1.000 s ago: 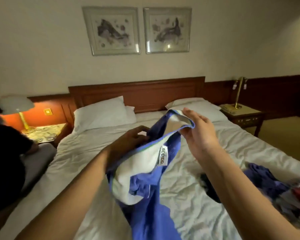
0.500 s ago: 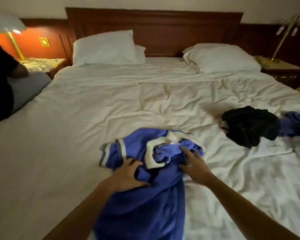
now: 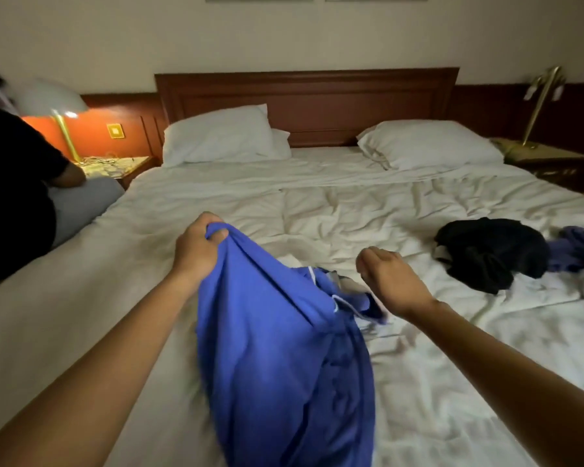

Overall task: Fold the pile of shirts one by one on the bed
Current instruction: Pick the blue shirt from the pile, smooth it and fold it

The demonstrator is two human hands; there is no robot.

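Head view: left hand (image 3: 199, 244) fists a bunched edge of the blue shirt (image 3: 277, 348), centre frame, lifted off the bed (image 3: 351, 203). The rest drapes to lower centre. Right hand (image 3: 388, 278) is curled beside the collar, nothing visibly in it. I judge the shirt light, limp, not slippery. I'd take the shoulder seams, one per hand.

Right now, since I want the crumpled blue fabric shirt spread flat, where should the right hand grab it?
Probably the white-trimmed bunch beside the right hand, from above: the left hand holds the other end of the blue shirt raised, so pulling apart should spread it.
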